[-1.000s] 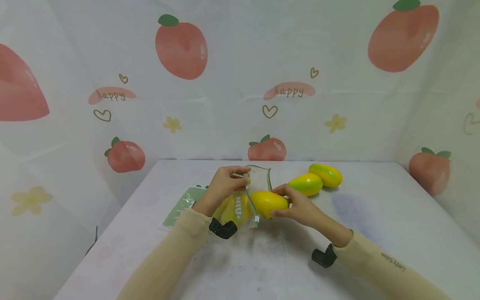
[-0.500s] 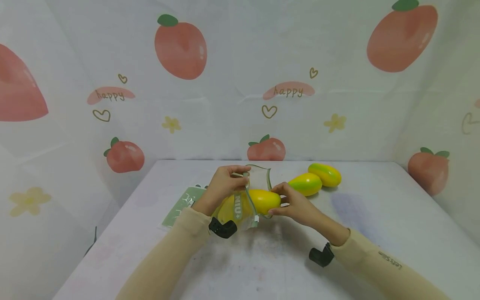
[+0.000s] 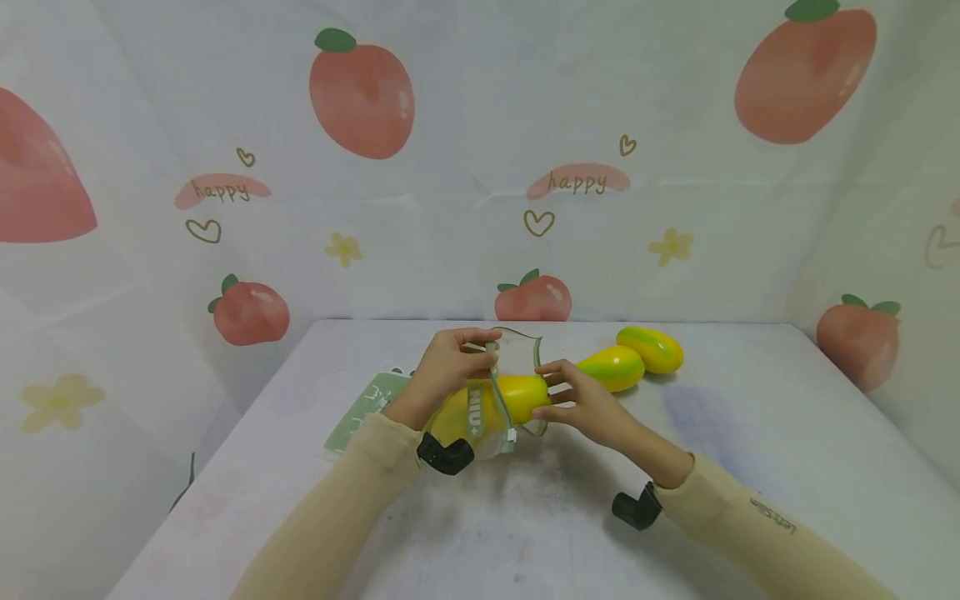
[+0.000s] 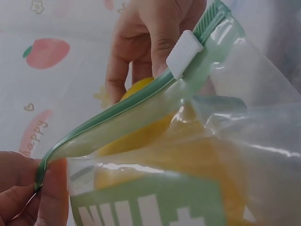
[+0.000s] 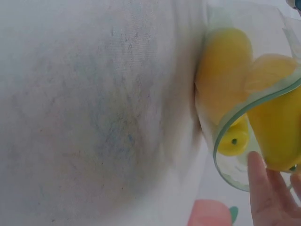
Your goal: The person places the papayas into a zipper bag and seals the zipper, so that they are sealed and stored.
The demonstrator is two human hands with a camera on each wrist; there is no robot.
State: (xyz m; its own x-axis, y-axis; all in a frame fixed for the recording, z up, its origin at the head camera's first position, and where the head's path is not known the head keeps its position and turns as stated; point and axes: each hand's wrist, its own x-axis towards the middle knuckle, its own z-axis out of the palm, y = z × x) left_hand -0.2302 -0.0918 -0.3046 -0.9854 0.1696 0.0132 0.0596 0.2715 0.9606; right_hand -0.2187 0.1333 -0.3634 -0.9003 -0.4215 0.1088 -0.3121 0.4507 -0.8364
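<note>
My left hand (image 3: 447, 367) pinches the green rim of a clear zip bag (image 3: 475, 412), keeping its mouth apart. A white slider (image 4: 184, 54) sits on the rim in the left wrist view. Most of one yellow mango (image 3: 527, 395) lies inside the bag mouth. The fingers and thumb of my right hand (image 3: 588, 408) hold its outer end. Through the clear film, the right wrist view shows another yellow mango (image 5: 226, 70) deeper in the bag. A yellow fruit end (image 5: 235, 140) with a dark spot is visible just inside the opening.
Two yellow-green mangoes, one nearer (image 3: 613, 369) and one farther (image 3: 652, 350), lie on the white table (image 3: 517, 533) beyond my right hand. A flat green printed packet (image 3: 371, 410) lies left of the bag. Behind stands a fruit-print cloth (image 3: 450, 233).
The mango in my right hand has moved left, farther into the bag, and less of it shows outside. My right hand followed it left. My left hand stayed on the rim.
</note>
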